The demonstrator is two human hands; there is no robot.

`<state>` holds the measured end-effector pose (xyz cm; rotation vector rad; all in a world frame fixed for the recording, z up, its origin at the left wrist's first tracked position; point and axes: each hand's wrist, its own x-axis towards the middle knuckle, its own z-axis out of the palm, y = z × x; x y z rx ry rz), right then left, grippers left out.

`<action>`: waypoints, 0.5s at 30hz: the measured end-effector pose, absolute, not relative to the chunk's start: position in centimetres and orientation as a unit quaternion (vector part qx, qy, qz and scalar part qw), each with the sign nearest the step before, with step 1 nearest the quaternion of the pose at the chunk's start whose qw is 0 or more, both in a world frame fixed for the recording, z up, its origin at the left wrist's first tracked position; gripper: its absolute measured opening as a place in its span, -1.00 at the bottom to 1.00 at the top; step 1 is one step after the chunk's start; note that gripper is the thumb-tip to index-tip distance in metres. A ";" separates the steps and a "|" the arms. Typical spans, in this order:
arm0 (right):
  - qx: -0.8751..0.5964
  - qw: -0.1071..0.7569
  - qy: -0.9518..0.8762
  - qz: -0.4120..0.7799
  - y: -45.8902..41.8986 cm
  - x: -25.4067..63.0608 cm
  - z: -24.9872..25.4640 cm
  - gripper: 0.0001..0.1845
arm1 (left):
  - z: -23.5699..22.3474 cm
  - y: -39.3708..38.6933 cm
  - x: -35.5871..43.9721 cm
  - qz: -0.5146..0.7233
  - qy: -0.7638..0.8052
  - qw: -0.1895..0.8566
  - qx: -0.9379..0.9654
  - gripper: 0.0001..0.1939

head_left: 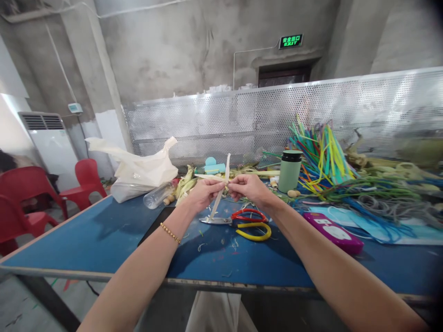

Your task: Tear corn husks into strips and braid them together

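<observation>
My left hand [206, 193] and my right hand [249, 188] meet above the middle of the table, each pinching with thumb and fingertips. Between them are pale strips of corn husk [218, 203] that cross at the fingertips. One strip stands up and hangs down, while another sticks out to the left over my left hand. My fingers hide the crossing itself. Just below my hands lies a pair of scissors [224, 221], with one red and one yellow handle and blades to the left. More husks [187, 184] are heaped behind my left hand.
A white bag [145, 170] and a clear plastic bottle [155, 197] are at the left. Right of my hands stand a green jar [290, 175], a purple case [334, 234], colourful strands [328, 157] and blue masks [401, 233]. A dark flat object [152, 228] lies beside my left forearm.
</observation>
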<state>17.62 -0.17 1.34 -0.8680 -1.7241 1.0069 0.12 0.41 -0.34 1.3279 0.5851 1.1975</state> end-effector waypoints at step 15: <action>-0.326 0.491 -0.731 0.344 0.1 17.7 1.3 -0.73 | -0.2 0.1 0.2 0.508 0.206 0.640 0.539 -0.80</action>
